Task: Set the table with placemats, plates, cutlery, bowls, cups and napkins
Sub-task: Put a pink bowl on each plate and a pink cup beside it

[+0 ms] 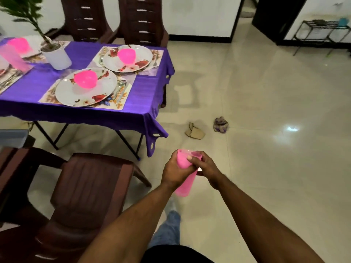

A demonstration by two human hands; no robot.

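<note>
I stand on the shiny pale tile floor [266,103]. To my left is the counter, covered by a big purple cloth [91,111] that hangs over the edge. A dark brown plastic chair [89,186] sits close to me, and two more dark brown chairs [140,19] stand at the far side.

On the cloth lie flowery paper placemats [121,106]. Two big white plates with red flowers rest on them — the near plate [64,92] and the far plate [144,54]. Each plate has a bright pink plastic bowl on it, the near bowl [85,78] and the far bowl [126,55]. Shiny cutlery [121,86] lies just beside the near plate, on its mat. A white pot with a green plant [56,56] stands between the places. At the far left edge, a tall pale pink cup [13,57] looks blurry, and another pink bowl [20,44] is behind it.

On the floor, near the counter's corner, lie a tan crumpled thing [195,130] and a purple crumpled cloth [220,124].

I hold a tall pink plastic cup [185,179] in front of me, over the floor and well apart from the counter. My left hand [175,172] wraps around its side. My right hand [207,168] pinches its rim, the thumb lying across the top.
</note>
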